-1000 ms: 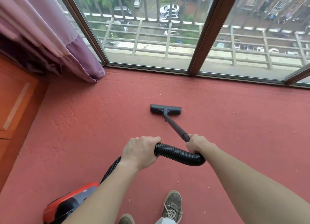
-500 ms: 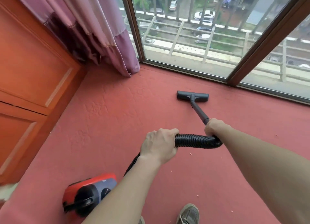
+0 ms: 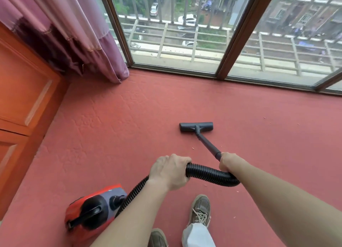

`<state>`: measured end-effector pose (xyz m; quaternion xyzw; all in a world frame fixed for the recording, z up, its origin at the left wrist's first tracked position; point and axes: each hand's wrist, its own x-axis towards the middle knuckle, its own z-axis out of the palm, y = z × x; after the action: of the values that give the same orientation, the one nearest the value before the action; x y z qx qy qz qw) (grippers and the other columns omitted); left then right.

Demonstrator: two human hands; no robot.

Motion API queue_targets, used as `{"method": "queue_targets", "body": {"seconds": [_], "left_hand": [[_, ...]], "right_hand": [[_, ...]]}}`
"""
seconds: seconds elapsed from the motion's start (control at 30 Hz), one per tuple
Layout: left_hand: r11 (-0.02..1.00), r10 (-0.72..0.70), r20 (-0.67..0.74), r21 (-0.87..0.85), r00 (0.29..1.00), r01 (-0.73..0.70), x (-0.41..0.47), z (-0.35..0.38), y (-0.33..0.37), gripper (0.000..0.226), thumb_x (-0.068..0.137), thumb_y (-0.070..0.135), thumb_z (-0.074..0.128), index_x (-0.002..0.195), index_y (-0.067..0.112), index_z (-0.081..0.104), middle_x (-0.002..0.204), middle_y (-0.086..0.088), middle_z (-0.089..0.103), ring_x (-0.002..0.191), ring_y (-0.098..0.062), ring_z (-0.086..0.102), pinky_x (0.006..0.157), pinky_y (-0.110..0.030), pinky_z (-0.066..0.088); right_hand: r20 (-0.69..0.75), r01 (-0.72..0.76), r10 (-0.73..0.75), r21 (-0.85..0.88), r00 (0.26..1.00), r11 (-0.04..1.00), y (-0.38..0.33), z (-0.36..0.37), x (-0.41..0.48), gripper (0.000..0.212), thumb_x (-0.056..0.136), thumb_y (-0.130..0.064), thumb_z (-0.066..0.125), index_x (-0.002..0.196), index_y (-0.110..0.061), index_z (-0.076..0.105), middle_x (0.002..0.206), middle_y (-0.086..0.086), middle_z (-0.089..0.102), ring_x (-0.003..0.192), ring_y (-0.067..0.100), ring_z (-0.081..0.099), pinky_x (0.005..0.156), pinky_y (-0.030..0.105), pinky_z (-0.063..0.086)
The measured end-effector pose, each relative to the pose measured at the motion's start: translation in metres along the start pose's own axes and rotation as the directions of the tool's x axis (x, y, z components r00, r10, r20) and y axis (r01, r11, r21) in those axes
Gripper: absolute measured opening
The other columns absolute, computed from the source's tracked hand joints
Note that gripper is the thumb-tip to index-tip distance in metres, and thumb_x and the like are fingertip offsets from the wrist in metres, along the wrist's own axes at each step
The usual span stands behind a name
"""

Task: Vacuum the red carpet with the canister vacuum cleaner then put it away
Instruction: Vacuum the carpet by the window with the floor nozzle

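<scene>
We grip the vacuum cleaner at two places. The left hand [image 3: 169, 171] closes over the ribbed black hose [image 3: 209, 173], fingers curled round it from above. The right hand [image 3: 228, 162] closes round the upper end of the wand [image 3: 207, 143], where the wand meets the hose. Between the two hands the hose sags in a short U-shaped loop.

The wand slopes forward and down from the right hand to the floor nozzle [image 3: 196, 127]. The nozzle lies flat on the red carpet [image 3: 111, 135], ahead of both hands and between them and the window frame [image 3: 235, 34], apart from the frame.

The canister body [image 3: 92, 208], red with a black carry handle, stands on the carpet to the lower left, just beside the left forearm. The forearm crosses in front of its right side and hides that part. The hose runs from the canister's port up to the left hand. We cannot see inside the canister.

A purple curtain [image 3: 74, 34] hangs in the far left corner with its hem reaching the carpet. An orange panelled cabinet [image 3: 24, 91] borders the carpet on the left. Small pale specks [image 3: 193, 148] lie on the carpet near the wand and further right. Two shoes show below the arms: the right shoe [image 3: 200, 209] and the left shoe [image 3: 157, 237].
</scene>
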<state>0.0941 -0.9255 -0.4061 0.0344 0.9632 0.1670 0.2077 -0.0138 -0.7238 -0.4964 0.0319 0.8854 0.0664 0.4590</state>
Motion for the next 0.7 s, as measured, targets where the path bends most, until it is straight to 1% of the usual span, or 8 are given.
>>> {"method": "queue_targets", "body": {"seconds": [0.13, 0.23, 0.27, 0.33, 0.4, 0.5, 0.6, 0.7], "left_hand": [[0.998, 0.057, 0.045, 0.037, 0.997, -0.058, -0.053, 0.013, 0.011, 0.011, 0.083, 0.033, 0.058, 0.092, 0.03, 0.052, 0.088, -0.001, 0.068, 0.084, -0.035, 0.066, 0.066, -0.034, 0.038], [0.994, 0.081, 0.066, 0.067, 0.995, -0.085, -0.092, 0.031, 0.02, 0.013, 0.082, 0.035, 0.057, 0.093, 0.03, 0.052, 0.09, -0.001, 0.069, 0.086, -0.035, 0.066, 0.066, -0.034, 0.038], [0.994, 0.087, 0.071, 0.064, 0.994, -0.091, -0.104, 0.04, 0.023, 0.013, 0.082, 0.035, 0.057, 0.092, 0.03, 0.051, 0.09, -0.001, 0.069, 0.086, -0.035, 0.066, 0.066, -0.034, 0.038], [0.993, 0.096, 0.08, 0.064, 0.992, -0.101, -0.125, 0.055, 0.031, 0.013, 0.081, 0.036, 0.057, 0.087, 0.032, 0.046, 0.088, 0.0, 0.069, 0.085, -0.034, 0.066, 0.065, -0.034, 0.038], [0.991, 0.103, 0.083, 0.073, 0.991, -0.109, -0.144, 0.071, 0.043, 0.015, 0.081, 0.037, 0.056, 0.085, 0.032, 0.042, 0.087, 0.0, 0.068, 0.084, -0.033, 0.066, 0.064, -0.033, 0.037], [0.99, 0.098, 0.065, 0.093, 0.993, -0.104, -0.171, 0.094, 0.068, 0.016, 0.08, 0.037, 0.056, 0.084, 0.03, 0.042, 0.085, 0.001, 0.068, 0.082, -0.033, 0.066, 0.063, -0.033, 0.035], [0.987, 0.112, 0.062, 0.11, 0.992, -0.118, -0.199, 0.12, 0.098, 0.018, 0.078, 0.039, 0.056, 0.083, 0.03, 0.041, 0.083, 0.002, 0.067, 0.082, -0.033, 0.066, 0.064, -0.033, 0.038], [0.975, 0.166, 0.089, 0.135, 0.982, -0.177, -0.233, 0.147, 0.128, 0.019, 0.078, 0.041, 0.055, 0.083, 0.03, 0.041, 0.084, 0.002, 0.068, 0.082, -0.033, 0.066, 0.064, -0.035, 0.039]], "right_hand": [[0.083, -0.028, 0.023, 0.056, 0.996, 0.998, 0.014, 0.054, -0.047, 0.055, 0.08, -0.018, 0.052, 0.134, -0.023, 0.051, 0.104, 0.004, 0.062, 0.099, 0.028, 0.064, 0.088, 0.034, 0.054], [0.124, -0.047, 0.038, 0.07, 0.991, 0.996, 0.026, 0.098, -0.076, 0.059, 0.079, -0.018, 0.054, 0.138, -0.024, 0.049, 0.104, 0.004, 0.061, 0.099, 0.028, 0.064, 0.089, 0.035, 0.054], [0.129, -0.053, 0.044, 0.066, 0.991, 0.996, 0.03, 0.112, -0.084, 0.059, 0.08, -0.018, 0.054, 0.138, -0.024, 0.048, 0.108, 0.004, 0.062, 0.101, 0.027, 0.064, 0.088, 0.034, 0.054], [0.125, -0.058, 0.052, 0.041, 0.991, 0.997, 0.04, 0.136, -0.097, 0.058, 0.082, -0.018, 0.054, 0.139, -0.024, 0.048, 0.116, 0.004, 0.063, 0.105, 0.027, 0.064, 0.087, 0.033, 0.054], [0.116, -0.043, 0.04, 0.025, 0.992, 0.999, 0.052, 0.155, -0.107, 0.059, 0.081, -0.017, 0.054, 0.14, -0.023, 0.047, 0.119, 0.005, 0.063, 0.107, 0.027, 0.064, 0.086, 0.034, 0.053], [0.086, -0.005, 0.004, 0.007, 0.996, 1.0, 0.073, 0.18, -0.127, 0.055, 0.084, -0.014, 0.053, 0.138, -0.019, 0.048, 0.118, 0.006, 0.064, 0.106, 0.029, 0.064, 0.081, 0.036, 0.052], [0.064, 0.017, -0.017, 0.011, 0.998, 1.0, 0.107, 0.21, -0.159, 0.049, 0.087, -0.013, 0.051, 0.135, -0.018, 0.051, 0.119, 0.006, 0.063, 0.107, 0.03, 0.063, 0.077, 0.036, 0.049], [0.079, 0.026, -0.028, 0.021, 0.996, 0.999, 0.144, 0.254, -0.193, 0.051, 0.086, -0.012, 0.052, 0.137, -0.02, 0.048, 0.118, 0.006, 0.063, 0.106, 0.03, 0.064, 0.076, 0.036, 0.049]]}}
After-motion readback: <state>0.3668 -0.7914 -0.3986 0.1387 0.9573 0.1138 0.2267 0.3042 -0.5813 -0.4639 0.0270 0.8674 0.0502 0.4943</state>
